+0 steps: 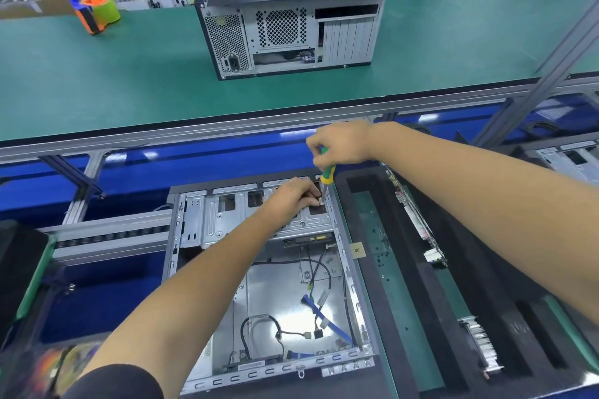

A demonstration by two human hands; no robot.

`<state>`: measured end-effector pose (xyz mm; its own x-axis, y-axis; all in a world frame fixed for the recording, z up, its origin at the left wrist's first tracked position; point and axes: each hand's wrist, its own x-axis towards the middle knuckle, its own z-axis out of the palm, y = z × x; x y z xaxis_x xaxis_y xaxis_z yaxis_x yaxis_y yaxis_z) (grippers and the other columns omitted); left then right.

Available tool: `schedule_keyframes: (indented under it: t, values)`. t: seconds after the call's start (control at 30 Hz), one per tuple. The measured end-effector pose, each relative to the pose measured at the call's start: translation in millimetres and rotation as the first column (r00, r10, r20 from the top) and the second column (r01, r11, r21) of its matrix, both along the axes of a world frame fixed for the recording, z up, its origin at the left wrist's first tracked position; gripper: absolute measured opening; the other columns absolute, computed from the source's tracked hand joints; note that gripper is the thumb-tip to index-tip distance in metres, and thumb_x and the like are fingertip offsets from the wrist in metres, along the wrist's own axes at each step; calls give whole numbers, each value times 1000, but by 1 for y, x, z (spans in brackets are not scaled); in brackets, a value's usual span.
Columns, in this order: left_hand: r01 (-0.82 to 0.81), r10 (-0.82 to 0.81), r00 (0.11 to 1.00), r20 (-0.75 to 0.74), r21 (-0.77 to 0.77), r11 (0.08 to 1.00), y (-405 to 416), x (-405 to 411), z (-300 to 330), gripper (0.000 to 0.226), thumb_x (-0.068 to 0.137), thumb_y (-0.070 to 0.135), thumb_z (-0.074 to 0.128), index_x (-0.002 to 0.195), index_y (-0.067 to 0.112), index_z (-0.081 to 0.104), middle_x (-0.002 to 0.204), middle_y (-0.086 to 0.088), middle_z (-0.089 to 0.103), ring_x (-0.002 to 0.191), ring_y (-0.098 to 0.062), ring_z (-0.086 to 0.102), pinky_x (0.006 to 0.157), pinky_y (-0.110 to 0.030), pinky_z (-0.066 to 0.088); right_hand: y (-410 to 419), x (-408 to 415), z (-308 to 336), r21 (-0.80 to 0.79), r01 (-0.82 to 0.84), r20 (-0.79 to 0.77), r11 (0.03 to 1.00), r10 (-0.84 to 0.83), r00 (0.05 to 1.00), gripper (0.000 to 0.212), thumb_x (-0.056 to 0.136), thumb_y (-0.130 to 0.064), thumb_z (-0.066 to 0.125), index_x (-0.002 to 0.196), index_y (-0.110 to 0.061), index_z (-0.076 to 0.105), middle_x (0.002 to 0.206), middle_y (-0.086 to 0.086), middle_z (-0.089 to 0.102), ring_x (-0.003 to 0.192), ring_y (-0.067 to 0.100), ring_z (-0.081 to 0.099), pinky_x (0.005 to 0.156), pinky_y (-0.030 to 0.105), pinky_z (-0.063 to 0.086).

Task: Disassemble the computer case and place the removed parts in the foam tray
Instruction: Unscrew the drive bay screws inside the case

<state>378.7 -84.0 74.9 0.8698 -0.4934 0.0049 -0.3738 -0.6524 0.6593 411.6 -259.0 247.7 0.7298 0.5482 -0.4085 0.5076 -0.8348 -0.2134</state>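
An open computer case [227, 269] lies flat below me, with loose cables [311, 311] on its metal floor. My right hand [340, 146] grips the top of a green-and-yellow screwdriver [327, 172] held upright over the drive cage [291, 223] at the case's far right corner. My left hand [291, 196] rests on the cage beside the tip, its fingers pinching near the screw spot; what they hold is hidden. To the right sits the black foam tray [431, 317], with a circuit board [418, 220] and a finned part [483, 350] standing in its slots.
A second, closed computer case [285, 19] stands on the green bench [129, 74] beyond. An orange-and-green tape dispenser [97, 13] sits at the bench's far left. An aluminium frame post [551, 68] rises at the right. A black object [19, 269] lies at the left.
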Motion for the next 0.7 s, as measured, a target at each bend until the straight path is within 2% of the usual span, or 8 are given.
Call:
schedule_keyframes:
  t: [0.03, 0.1, 0.17, 0.23, 0.33, 0.43, 0.57, 0.7]
  values:
    - [-5, 4, 1000, -14, -18, 1000, 1, -1, -3, 22, 92, 25, 75, 108, 11, 67, 95, 1, 71, 98, -17, 60, 87, -34, 48, 0, 2, 1, -84, -26, 74, 996, 32, 997, 11, 96, -34, 51, 93, -24, 55, 87, -3, 62, 80, 26, 57, 61, 41, 40]
    - [4, -4, 999, -33, -23, 1000, 2, -1, -6, 31, 87, 39, 78, 106, 19, 64, 93, 7, 68, 95, -11, 57, 82, -30, 49, 1, 3, 1, -143, -69, 130, 987, 88, 988, 10, 99, -30, 43, 92, -27, 50, 83, -5, 55, 74, 24, 51, 58, 35, 32]
    - [6, -6, 1000, -11, -24, 1000, 4, -2, -9, 38, 83, 53, 78, 104, 26, 61, 92, 12, 64, 95, -4, 54, 78, -24, 47, 3, 3, 1, -112, -81, 104, 990, 93, 990, 13, 93, -16, 51, 96, -29, 52, 94, -3, 51, 82, 30, 55, 60, 36, 36]
    - [8, -8, 1000, 29, -20, 1000, 5, -2, -12, 40, 81, 60, 75, 103, 30, 59, 92, 16, 62, 96, -2, 51, 78, -21, 45, 2, 2, 1, -107, -73, 62, 992, 80, 995, 26, 90, -16, 60, 112, -29, 54, 104, 1, 46, 87, 34, 59, 61, 36, 38]
    - [8, -8, 997, 81, -2, 1000, 4, -2, -15, 34, 85, 57, 73, 101, 31, 58, 89, 18, 59, 96, 1, 48, 77, -23, 46, 1, 5, 2, -263, -64, 179, 963, 114, 977, 23, 99, -42, 47, 117, -28, 48, 90, 1, 54, 76, 24, 55, 57, 34, 32]
    - [3, -3, 996, 94, -4, 1000, 4, -1, -16, 33, 87, 54, 74, 102, 29, 59, 89, 18, 59, 96, 1, 48, 79, -26, 48, 0, 9, 2, -275, -86, 192, 958, 142, 971, 9, 95, -36, 44, 101, -29, 47, 76, -3, 56, 65, 17, 50, 55, 33, 29]
    - [13, -12, 994, 111, -6, 1000, 5, -2, -17, 31, 88, 50, 74, 102, 27, 60, 88, 17, 59, 93, -2, 46, 79, -26, 47, 0, 8, 0, -168, -59, 55, 984, 69, 996, 23, 80, -23, 64, 102, -25, 56, 90, 6, 61, 66, 22, 55, 53, 29, 29]
    - [5, -5, 993, 115, -3, 1000, 5, -1, -16, 29, 88, 50, 74, 101, 28, 60, 88, 17, 59, 95, -2, 48, 78, -25, 48, 6, 7, -6, -281, -75, 255, 957, 150, 955, 18, 99, -44, 38, 98, -27, 45, 78, -2, 54, 67, 18, 48, 55, 33, 26]
